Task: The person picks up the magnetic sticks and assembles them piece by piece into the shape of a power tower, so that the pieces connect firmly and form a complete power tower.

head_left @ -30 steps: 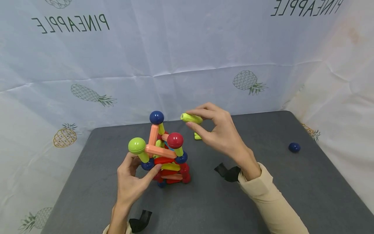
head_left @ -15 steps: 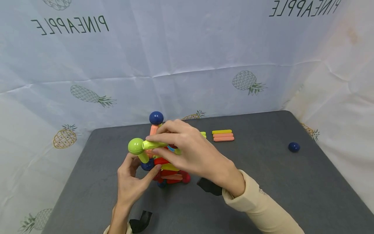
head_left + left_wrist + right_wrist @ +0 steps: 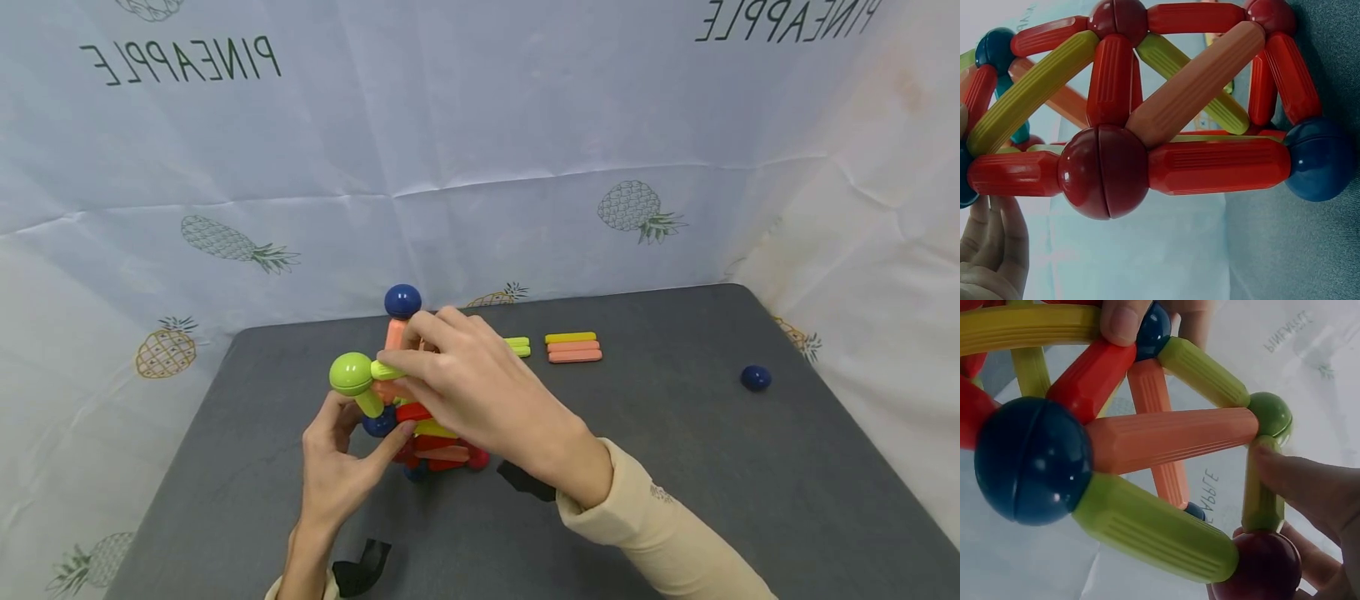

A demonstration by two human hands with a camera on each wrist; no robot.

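Observation:
A tower of coloured magnetic rods and balls [image 3: 1104, 172] stands on the dark table. My left hand [image 3: 337, 471] grips it from the left, thumb and fingers around a blue ball [image 3: 379, 422] at mid-height. With thumb and fingers my right hand [image 3: 491, 400] pinches a lime-green rod [image 3: 1262, 500] at the top. One end of that rod meets the green ball [image 3: 1272, 415], and its other end is at the dark red ball [image 3: 1260, 569]. From the head view, my right hand covers the tower's right side. Another blue ball [image 3: 402, 301] tops the rear corner.
Behind the right hand lie loose lime-green rods [image 3: 519, 347], a yellow rod [image 3: 570, 337] and orange rods [image 3: 574, 357]. A single blue ball [image 3: 755, 377] sits at the far right of the table [image 3: 720, 483]. A pineapple-print cloth [image 3: 480, 125] hangs behind.
My right hand has come left and down with the lime-green rod, from beside the tower to its top, bringing the rod against the green ball. The left hand keeps its grip in place.

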